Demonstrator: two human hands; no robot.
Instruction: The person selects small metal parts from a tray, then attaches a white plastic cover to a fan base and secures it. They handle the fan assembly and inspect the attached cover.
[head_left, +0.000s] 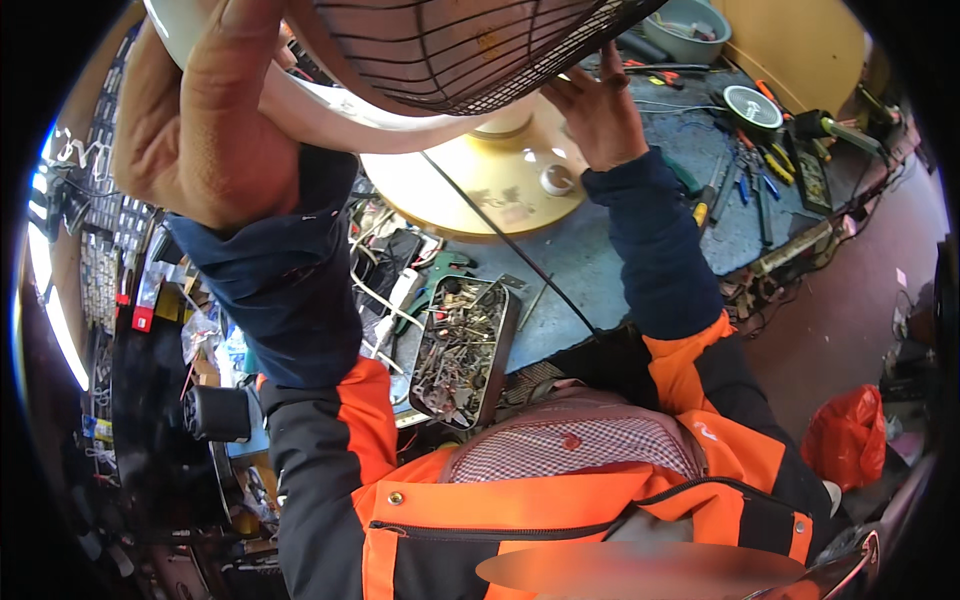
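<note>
A: Where was the fan [440, 60] rel. to the hands?

B: Up top of frame, tipped toward the head cam. Dark wire grille [470, 45] w/ white rim [330, 105] ran across the upper edge, long way roughly left-right. Cream round base [480, 180] sat below it on the blue counter [590, 260].

A: Left hand?

B: Left hand [200, 120] was v. close to cam, huge in frame, wrapped round the white rim at the grille's left end. Fingers closed on it, looked like it carried the weight.

A: Right hand?

B: Right hand [600, 115] at the grille's right edge, fingers spread and flat against the wire/rim. Touching, not gripping as far as I could tell. Fingertips partly hidden behind the grille.

A: So which was nearer?

B: Both on it, one per end, fan between them. Left had the real hold, right only steadied. Judgement: any tilt or turn would pivot off the left.

A: Stuff below?

B: Black cable [510, 245] ran from base down toward the body. Metal tray of screws & bits [465, 350] just under the base, near the chest. Screwdrivers & pliers [745, 175] lay well apart to the right, green bowl [690, 25] at far end, red bag [848, 435] on the floor
</note>
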